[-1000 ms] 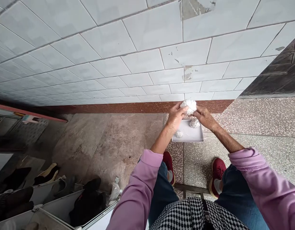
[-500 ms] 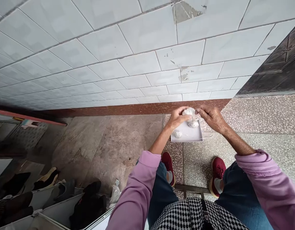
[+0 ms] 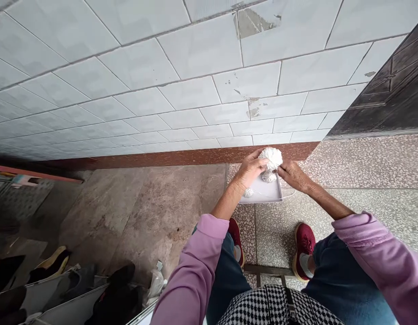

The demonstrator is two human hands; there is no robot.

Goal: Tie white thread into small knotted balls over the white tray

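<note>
A round ball of white yarn (image 3: 271, 158) is up in front of the tiled wall, gripped by my left hand (image 3: 252, 168) with the fingers behind it and the thumb across its front. Just right of and below the ball, my right hand (image 3: 294, 175) is closed in a pinch on the white yarn; the fingertips are partly hidden. On the floor below lies a shallow pale tray (image 3: 263, 197). It holds a patterned whitish ball (image 3: 269, 176) and a smaller white ball (image 3: 248, 193). A thin strand (image 3: 292, 195) crosses the tray and loops out past its right edge toward my right hand.
A white tiled wall (image 3: 181, 97) with a reddish-brown base strip stands ahead. A dark door (image 3: 385, 101) is at the right. Open boxes with dark shoes (image 3: 110, 298) and a clear plastic bag (image 3: 156, 283) are at lower left. My red shoes (image 3: 304, 241) flank the speckled floor.
The held ball has turned and now shows a fuller, whiter face above the tray. My right hand has moved slightly down beside it. The whole view has shifted a little left.
</note>
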